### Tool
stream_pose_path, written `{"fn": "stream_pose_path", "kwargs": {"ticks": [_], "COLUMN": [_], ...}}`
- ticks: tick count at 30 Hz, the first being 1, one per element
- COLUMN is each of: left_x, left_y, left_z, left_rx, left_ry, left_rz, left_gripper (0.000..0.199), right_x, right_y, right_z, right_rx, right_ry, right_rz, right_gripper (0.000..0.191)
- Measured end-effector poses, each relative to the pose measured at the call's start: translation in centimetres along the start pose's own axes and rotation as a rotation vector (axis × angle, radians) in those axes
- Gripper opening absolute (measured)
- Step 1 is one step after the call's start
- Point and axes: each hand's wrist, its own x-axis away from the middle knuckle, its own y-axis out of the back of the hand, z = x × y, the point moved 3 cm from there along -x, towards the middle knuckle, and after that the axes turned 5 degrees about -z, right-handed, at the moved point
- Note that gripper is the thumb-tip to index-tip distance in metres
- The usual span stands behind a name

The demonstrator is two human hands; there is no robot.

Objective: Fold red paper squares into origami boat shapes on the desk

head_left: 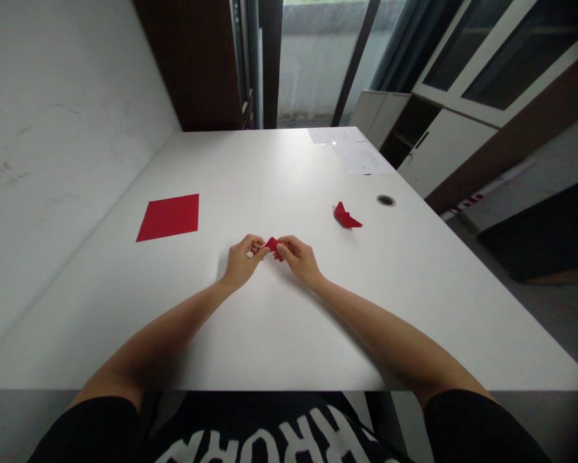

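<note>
Between my two hands is a small piece of folded red paper (272, 244), raised to a point at its top. My left hand (244, 258) pinches its left side between thumb and fingers. On the right side, my right hand (297, 256) grips it with the thumb in front, covering part of the paper. A flat red paper sheet (169, 217) lies to the left, beyond my left hand. Off to the right rests a folded red paper figure (346, 217) with pointed ends, apart from both hands.
The white table (279, 334) runs from my body toward a window. White printed sheets (361, 157) lie at its far right corner, with a round cable hole (386, 200) nearer. A wall (67, 128) borders the left side; cabinets (447, 145) stand beyond the right edge.
</note>
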Motion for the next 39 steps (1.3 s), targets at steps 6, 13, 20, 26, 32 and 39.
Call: {"fn": "stream_pose_path", "kwargs": {"ticks": [6, 13, 20, 26, 32, 39], "left_x": [0.0, 0.0, 0.0, 0.2, 0.3, -0.3], "left_y": [-0.1, -0.1, -0.1, -0.2, -0.2, -0.7], "left_z": [0.1, -0.6, -0.6, -0.8, -0.2, 0.9], "left_rx": [-0.044, -0.098, -0.1, -0.105, 0.014, 0.339], "left_ry": [0.005, 0.01, 0.014, 0.019, 0.036, 0.163], "left_rz": [0.084, 0.186, 0.194, 0.171, 0.158, 0.165], "left_gripper": [0.022, 0.034, 0.033, 0.03, 0.03, 0.034], "right_x": [0.4, 0.4, 0.6, 0.5, 0.6, 0.7], "right_y": [0.1, 0.1, 0.0, 0.1, -0.1, 0.0], "right_z": [0.5, 1.1, 1.8, 2.1, 1.2, 0.9], "right_rx": [0.099, 0.175, 0.29, 0.301, 0.294, 0.116], "right_ry": [0.054, 0.084, 0.143, 0.142, 0.111, 0.108], "right_rz": [0.022, 0.068, 0.137, 0.154, 0.182, 0.032], "right_gripper": [0.035, 0.032, 0.027, 0.026, 0.025, 0.029]}}
